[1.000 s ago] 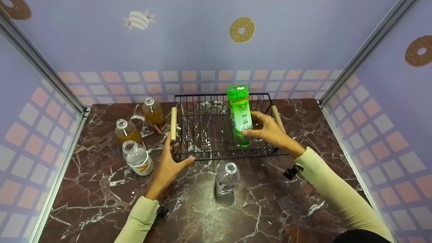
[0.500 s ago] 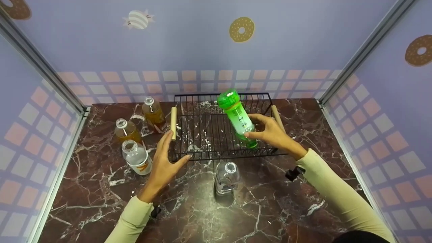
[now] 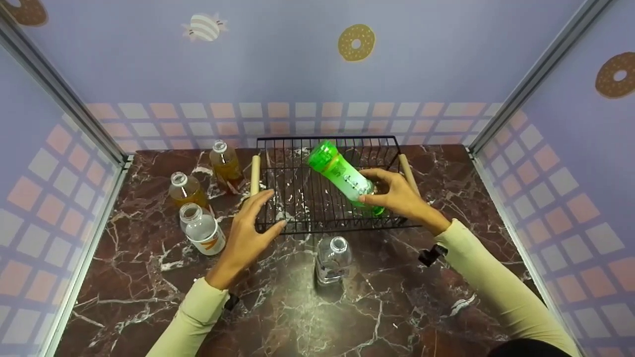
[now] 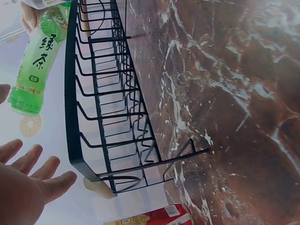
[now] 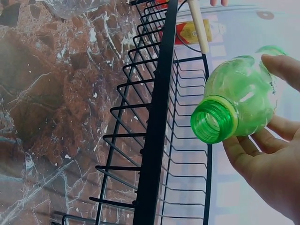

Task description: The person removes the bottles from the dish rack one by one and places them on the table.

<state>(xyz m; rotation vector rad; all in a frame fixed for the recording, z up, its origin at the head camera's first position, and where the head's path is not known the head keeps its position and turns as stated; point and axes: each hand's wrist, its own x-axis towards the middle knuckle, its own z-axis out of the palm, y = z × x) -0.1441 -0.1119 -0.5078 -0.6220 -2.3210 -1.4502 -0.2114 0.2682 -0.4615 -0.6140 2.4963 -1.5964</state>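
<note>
In the head view my right hand (image 3: 397, 193) grips a green tea bottle (image 3: 342, 176) above the black wire rack (image 3: 326, 137). The bottle is tilted, its base up to the left and its neck down to the right. Seen from the right wrist, the bottle's uncapped green mouth (image 5: 213, 119) points out past the fingers. My left hand (image 3: 245, 238) holds nothing; its fingers are spread beside the rack's left wooden handle (image 3: 255, 174). Chinese lettering shows on the bottle (image 4: 38, 61) in the left wrist view.
Left of the rack stand two uncapped bottles of amber liquid, one farther back (image 3: 225, 168) and one nearer (image 3: 188, 193). A clear bottle with a white-orange label (image 3: 203, 230) is beside them. Another clear bottle (image 3: 332, 263) stands before the rack on the marbled table (image 3: 397, 307).
The green tea bottle has swung from nearly upright to a leftward tilt in my right hand. My left hand has shifted slightly, and its fingers now reach over the rack's left end.
</note>
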